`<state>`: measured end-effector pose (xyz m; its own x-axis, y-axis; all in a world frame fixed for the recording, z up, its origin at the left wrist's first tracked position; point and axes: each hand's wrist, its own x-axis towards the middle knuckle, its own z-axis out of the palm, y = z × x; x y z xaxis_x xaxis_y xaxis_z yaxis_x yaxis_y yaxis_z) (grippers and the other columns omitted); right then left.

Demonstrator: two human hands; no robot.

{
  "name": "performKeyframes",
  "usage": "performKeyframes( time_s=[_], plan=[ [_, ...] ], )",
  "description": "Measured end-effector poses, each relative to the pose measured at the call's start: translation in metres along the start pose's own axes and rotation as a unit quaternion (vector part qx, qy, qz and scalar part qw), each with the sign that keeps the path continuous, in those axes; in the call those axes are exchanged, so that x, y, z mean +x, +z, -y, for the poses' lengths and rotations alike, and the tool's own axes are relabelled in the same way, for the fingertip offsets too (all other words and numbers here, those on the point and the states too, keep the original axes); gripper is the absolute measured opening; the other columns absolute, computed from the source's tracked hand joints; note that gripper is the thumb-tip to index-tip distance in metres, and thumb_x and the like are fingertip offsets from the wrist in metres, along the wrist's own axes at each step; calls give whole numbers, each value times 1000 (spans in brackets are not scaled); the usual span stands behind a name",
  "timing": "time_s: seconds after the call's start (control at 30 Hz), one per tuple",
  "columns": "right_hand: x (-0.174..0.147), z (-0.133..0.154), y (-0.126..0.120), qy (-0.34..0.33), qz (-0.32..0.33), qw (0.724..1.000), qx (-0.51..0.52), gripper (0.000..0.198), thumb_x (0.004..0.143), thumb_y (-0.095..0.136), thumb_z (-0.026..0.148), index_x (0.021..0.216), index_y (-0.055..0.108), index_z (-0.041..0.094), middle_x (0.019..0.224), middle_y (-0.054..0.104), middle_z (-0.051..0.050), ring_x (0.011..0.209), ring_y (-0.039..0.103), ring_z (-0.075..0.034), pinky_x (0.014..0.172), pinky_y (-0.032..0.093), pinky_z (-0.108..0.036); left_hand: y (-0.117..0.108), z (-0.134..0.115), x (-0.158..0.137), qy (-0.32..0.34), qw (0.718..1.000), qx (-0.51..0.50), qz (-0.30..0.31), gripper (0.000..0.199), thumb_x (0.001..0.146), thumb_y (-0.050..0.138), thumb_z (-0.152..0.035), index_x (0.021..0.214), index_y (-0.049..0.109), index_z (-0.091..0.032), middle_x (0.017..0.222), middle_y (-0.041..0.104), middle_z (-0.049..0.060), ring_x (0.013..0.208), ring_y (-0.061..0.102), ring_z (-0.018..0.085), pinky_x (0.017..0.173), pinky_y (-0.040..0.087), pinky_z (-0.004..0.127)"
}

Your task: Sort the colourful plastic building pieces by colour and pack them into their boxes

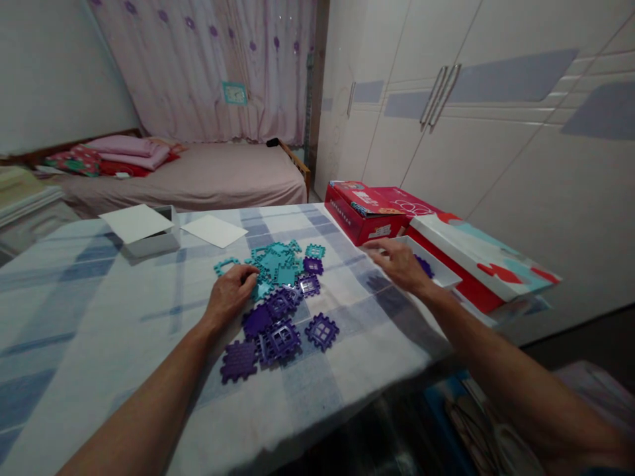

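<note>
My left hand (232, 291) rests at the near left edge of a heap of teal interlocking tiles (285, 273). Its fingers are curled against the heap; whatever is between the fingertips is hidden. My right hand (397, 263) reaches over the left side of a shallow white box (441, 268), fingers stretched to the left and no held thing visible. A purple tile (424, 266) shows inside that box. Between my hands lie several purple tiles (258, 320), some with window openings, overlapping nearer to me. One purple window tile (322, 330) lies apart on the right.
The table has a checked cloth (163, 357). At the back left are a grey-white open box (153, 244) with a white lid (136, 221) aslant on it, and a flat white sheet (214, 230). Red boxes (364, 211) and a large patterned box (486, 251) line the right edge.
</note>
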<state>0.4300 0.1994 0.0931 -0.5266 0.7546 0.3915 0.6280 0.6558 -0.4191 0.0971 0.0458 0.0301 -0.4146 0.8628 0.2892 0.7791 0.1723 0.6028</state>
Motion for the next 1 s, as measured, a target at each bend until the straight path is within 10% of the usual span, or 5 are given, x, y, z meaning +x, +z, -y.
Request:
performKeyframes(
  time_s=[0.17,0.33,0.67,1.0],
  plan=[
    [1,67,60,-109,151,982,29,60,83,63,46,134,50,18,137,53,-13,125,50,-26,102,40,-42,-1,-3,-1,-3,1000,1,4,36,79,41,-40,91,70,-20,98,72,6,94,64,22,84,47,31],
    [5,81,100,-70,128,988,-47,58,86,57,51,134,50,19,135,53,-15,125,47,-29,101,37,-47,-1,-4,-2,1,1000,-5,5,35,80,42,-37,92,70,-20,96,72,6,91,64,21,84,46,31],
    [11,60,95,-4,31,997,75,19,89,49,30,95,63,18,86,66,-3,80,59,-18,76,43,-29,2,-1,-1,4,1000,-10,-2,35,80,42,-36,92,70,-20,96,71,6,89,64,21,84,46,32],
    [1,67,86,-88,168,979,78,19,78,63,30,91,64,17,96,64,-8,96,55,-23,88,41,-36,2,-1,-2,11,1000,-10,-12,33,80,43,-32,91,71,-20,94,71,5,87,64,20,83,47,31]
  ],
)
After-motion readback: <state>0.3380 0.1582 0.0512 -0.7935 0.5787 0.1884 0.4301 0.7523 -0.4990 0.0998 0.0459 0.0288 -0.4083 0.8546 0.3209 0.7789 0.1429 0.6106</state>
